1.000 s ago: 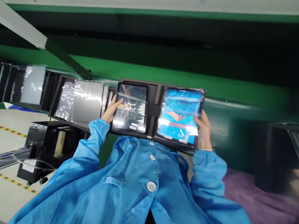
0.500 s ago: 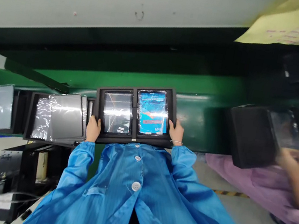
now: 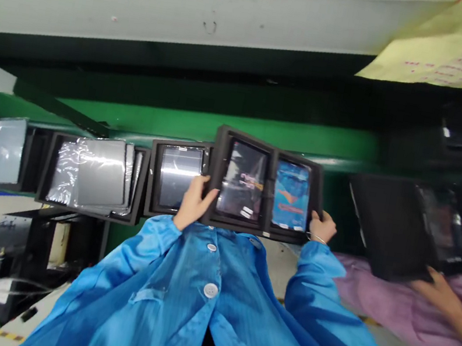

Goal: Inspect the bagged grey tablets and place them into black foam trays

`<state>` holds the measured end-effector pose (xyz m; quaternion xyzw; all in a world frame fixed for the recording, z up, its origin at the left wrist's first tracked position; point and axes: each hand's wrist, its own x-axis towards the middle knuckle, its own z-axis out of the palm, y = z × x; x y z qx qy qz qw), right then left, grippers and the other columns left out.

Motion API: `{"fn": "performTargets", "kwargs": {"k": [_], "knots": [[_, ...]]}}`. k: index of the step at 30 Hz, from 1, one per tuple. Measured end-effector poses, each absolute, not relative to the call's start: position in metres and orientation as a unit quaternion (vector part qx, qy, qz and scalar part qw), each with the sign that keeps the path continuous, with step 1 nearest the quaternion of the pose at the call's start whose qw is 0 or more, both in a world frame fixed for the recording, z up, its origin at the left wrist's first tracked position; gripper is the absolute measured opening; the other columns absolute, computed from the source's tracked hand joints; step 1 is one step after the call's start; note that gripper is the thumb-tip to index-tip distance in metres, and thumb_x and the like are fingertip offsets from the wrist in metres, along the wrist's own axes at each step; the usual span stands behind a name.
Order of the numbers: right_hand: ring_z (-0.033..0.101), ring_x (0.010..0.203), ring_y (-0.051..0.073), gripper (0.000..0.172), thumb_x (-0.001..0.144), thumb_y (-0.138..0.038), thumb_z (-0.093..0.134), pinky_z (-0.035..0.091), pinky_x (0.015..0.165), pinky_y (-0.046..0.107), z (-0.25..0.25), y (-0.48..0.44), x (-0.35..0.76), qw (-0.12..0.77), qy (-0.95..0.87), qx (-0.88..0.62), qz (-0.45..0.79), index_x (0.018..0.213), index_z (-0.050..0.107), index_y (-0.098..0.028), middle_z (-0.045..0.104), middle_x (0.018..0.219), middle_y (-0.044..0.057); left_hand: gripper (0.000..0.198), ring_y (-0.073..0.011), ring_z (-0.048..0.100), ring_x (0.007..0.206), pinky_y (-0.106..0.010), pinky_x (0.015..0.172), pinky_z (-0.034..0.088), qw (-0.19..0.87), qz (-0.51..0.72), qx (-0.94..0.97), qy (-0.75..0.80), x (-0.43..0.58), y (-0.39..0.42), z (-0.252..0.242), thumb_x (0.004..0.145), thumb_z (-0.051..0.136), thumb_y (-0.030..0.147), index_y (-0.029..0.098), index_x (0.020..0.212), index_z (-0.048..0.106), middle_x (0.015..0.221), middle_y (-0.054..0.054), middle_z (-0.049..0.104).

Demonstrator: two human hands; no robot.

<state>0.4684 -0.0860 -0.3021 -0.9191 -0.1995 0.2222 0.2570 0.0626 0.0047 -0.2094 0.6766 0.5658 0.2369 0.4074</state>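
Observation:
A black foam tray (image 3: 270, 188) is held up between my two hands. My left hand (image 3: 195, 202) grips its left edge and my right hand (image 3: 322, 226) its right edge. In its left compartment lies a dark-screened tablet (image 3: 244, 181); in the right one is a tablet with a lit blue screen (image 3: 291, 195). Both carry small white labels. Behind and left of it another black tray (image 3: 153, 180) sits on the bench, holding a tablet with a reflective screen (image 3: 179, 176); its right part is hidden by the held tray.
At the left are a black tray (image 3: 47, 175) with film-wrapped panels (image 3: 102, 172) and more trays beyond. A co-worker's hand (image 3: 443, 294) touches a tilted black tray (image 3: 392, 229) at the right. A pale beam (image 3: 150, 21) and yellow paper (image 3: 444, 61) are above.
The held tray has moved right and tilted, with both my hands on it. A second tray now shows where it was. The co-worker's hand has moved lower on the tray at the right.

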Motion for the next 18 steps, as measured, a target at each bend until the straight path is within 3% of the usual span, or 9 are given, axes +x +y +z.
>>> {"fn": "performTargets", "kwargs": {"k": [4, 7, 9, 11, 14, 16, 18], "knots": [[0.068, 0.111, 0.024, 0.034, 0.102, -0.041, 0.068, 0.061, 0.094, 0.046, -0.281, -0.091, 0.492, 0.304, -0.2, -0.901, 0.237, 0.128, 0.066, -0.02, 0.066, 0.131, 0.01, 0.048, -0.0242, 0.066, 0.127, -0.038, 0.101, 0.06, 0.474, 0.204, 0.71, 0.48, 0.11, -0.003, -0.218, 0.104, 0.053, 0.041, 0.02, 0.147, 0.052, 0.146, -0.016, 0.059], [0.071, 0.102, 0.022, 0.034, 0.102, -0.045, 0.066, 0.062, 0.09, 0.044, -0.265, -0.088, 0.476, 0.359, -0.245, -0.86, 0.266, 0.122, 0.067, -0.017, 0.071, 0.118, 0.008, 0.052, -0.0239, 0.064, 0.136, -0.037, 0.106, 0.059, 0.516, 0.16, 0.732, 0.415, 0.13, -0.01, -0.227, 0.101, 0.055, 0.033, 0.019, 0.151, 0.053, 0.155, -0.017, 0.057], [0.072, 0.107, 0.024, 0.036, 0.104, -0.047, 0.061, 0.06, 0.097, 0.048, -0.258, -0.075, 0.447, 0.387, -0.287, -0.836, 0.262, 0.121, 0.067, -0.015, 0.073, 0.116, 0.009, 0.052, -0.023, 0.059, 0.143, -0.037, 0.115, 0.054, 0.536, 0.13, 0.745, 0.375, 0.141, -0.012, -0.231, 0.099, 0.056, 0.025, 0.019, 0.15, 0.057, 0.159, -0.014, 0.056], [0.067, 0.123, 0.027, 0.04, 0.105, -0.045, 0.052, 0.051, 0.112, 0.052, -0.254, -0.052, 0.403, 0.398, -0.34, -0.818, 0.239, 0.126, 0.066, -0.015, 0.071, 0.126, 0.014, 0.05, -0.0187, 0.057, 0.146, -0.032, 0.12, 0.049, 0.546, 0.105, 0.758, 0.34, 0.147, -0.011, -0.232, 0.095, 0.057, 0.016, 0.024, 0.144, 0.064, 0.156, -0.006, 0.061], [0.058, 0.138, 0.026, 0.048, 0.103, -0.044, 0.043, 0.042, 0.122, 0.047, -0.255, -0.012, 0.324, 0.365, -0.449, -0.775, 0.254, 0.138, 0.063, -0.018, 0.064, 0.145, 0.014, 0.049, -0.0133, 0.065, 0.135, -0.026, 0.12, 0.047, 0.53, 0.08, 0.768, 0.35, 0.133, 0.001, -0.229, 0.087, 0.055, 0.003, 0.03, 0.122, 0.078, 0.133, 0.003, 0.076], [0.046, 0.15, 0.029, 0.054, 0.1, -0.044, 0.048, 0.037, 0.125, 0.048, -0.261, 0.01, 0.272, 0.311, -0.512, -0.748, 0.284, 0.147, 0.058, -0.018, 0.051, 0.16, 0.015, 0.048, -0.0179, 0.068, 0.13, -0.034, 0.123, 0.045, 0.483, 0.078, 0.759, 0.429, 0.106, 0.014, -0.228, 0.086, 0.049, -0.001, 0.025, 0.112, 0.079, 0.122, -0.003, 0.08], [0.03, 0.158, 0.041, 0.073, 0.098, -0.052, 0.055, 0.03, 0.125, 0.063, -0.268, 0.023, 0.231, 0.245, -0.539, -0.748, 0.301, 0.157, 0.045, -0.01, 0.033, 0.169, 0.026, 0.047, -0.0284, 0.059, 0.14, -0.052, 0.127, 0.039, 0.409, 0.084, 0.729, 0.543, 0.072, 0.026, -0.23, 0.09, 0.043, 0.001, 0.014, 0.123, 0.074, 0.134, -0.017, 0.072]]}}
